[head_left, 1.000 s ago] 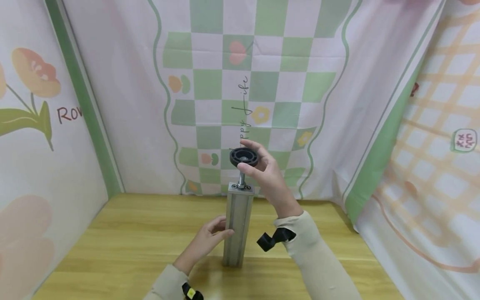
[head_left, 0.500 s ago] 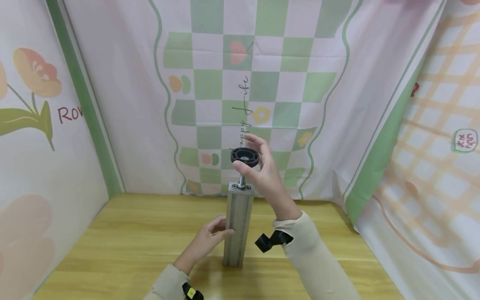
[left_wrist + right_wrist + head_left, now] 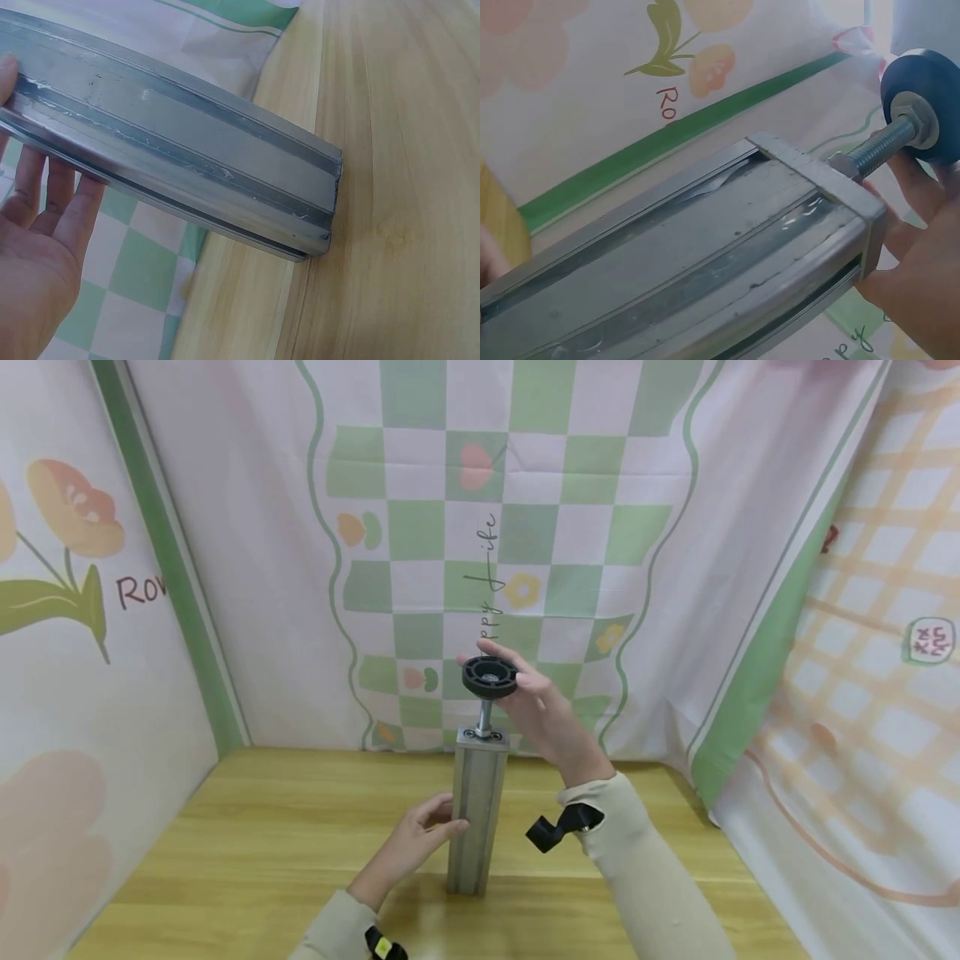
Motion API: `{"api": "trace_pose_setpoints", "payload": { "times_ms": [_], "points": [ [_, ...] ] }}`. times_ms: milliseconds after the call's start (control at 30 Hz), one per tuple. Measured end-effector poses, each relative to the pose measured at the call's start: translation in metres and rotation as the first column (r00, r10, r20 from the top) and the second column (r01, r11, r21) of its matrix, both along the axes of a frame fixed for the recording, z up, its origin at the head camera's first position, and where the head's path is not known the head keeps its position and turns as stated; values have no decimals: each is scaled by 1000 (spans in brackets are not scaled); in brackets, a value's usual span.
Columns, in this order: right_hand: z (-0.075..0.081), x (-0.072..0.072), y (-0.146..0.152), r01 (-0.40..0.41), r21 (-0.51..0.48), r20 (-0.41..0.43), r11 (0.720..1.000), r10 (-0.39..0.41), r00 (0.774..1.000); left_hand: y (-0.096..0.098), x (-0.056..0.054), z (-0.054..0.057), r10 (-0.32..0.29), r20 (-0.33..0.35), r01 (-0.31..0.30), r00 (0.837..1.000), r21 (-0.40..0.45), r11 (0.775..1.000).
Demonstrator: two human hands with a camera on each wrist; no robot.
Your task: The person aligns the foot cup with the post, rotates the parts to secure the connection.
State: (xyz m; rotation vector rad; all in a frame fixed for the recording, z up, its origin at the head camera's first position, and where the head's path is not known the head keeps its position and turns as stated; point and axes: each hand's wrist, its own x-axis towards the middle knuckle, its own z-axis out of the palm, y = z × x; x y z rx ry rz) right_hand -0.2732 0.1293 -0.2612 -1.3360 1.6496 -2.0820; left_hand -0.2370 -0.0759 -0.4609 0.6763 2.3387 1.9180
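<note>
An aluminium profile (image 3: pixel 477 818) stands upright on the wooden table. My left hand (image 3: pixel 412 843) grips it low down, thumb on the near face and fingers behind. From the capped top rises a threaded stud (image 3: pixel 883 148), ending in the black round pad of a levelling foot (image 3: pixel 489 678). My right hand (image 3: pixel 553 720) holds that pad by its edge: the thumb lies at the right rim and the fingers reach round the back. In the right wrist view a nut (image 3: pixel 843 166) sits where the stud meets the end cap.
The wooden table (image 3: pixel 300 802) spreads around the profile's base. Printed fabric curtains (image 3: pixel 420 527) hang behind it and along both sides. Each sleeve carries a black wrist mount, such as the right one (image 3: pixel 564 828).
My right thumb has moved from the front of the pad to its right rim, and the right wrist has shifted slightly right. The left hand and the profile stay put.
</note>
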Motion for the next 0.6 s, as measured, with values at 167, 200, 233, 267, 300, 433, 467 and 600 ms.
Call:
{"api": "trace_pose_setpoints", "payload": {
  "times_ms": [167, 200, 233, 267, 300, 433, 467, 600],
  "points": [
    [-5, -3, -2, 27, -41, 38, 999, -26, 999, 0, -1, -2, 5, 14, -4, 1000, -2, 1000],
    [-6, -3, -3, 42, -50, 40, 998, -40, 998, 0, -1, -3, 6, 19, -6, 1000, -3, 1000],
    [-7, -3, -4, 56, -58, 40, 997, -53, 998, 0, -1, -4, 6, 23, -6, 1000, -1, 1000],
    [-8, -3, -5, 74, -64, 38, 995, -72, 997, 0, -1, -4, 6, 26, -6, 1000, -1, 1000],
    [-9, -2, -5, 90, -69, 33, 994, -88, 996, 0, -2, -4, 6, 27, -6, 1000, 1, 1000],
    [-11, 2, -8, 151, -89, -6, 985, -152, 988, -1, -2, -5, 4, 25, -4, 1000, 6, 1000],
    [-12, 3, -9, 168, -92, -20, 981, -171, 985, -1, -3, -5, 4, 22, -5, 1000, 5, 1000],
    [-14, 8, -12, 252, -111, -63, 961, -260, 964, 0, -3, -5, 4, 15, -4, 1000, 4, 1000]
  ]
}}
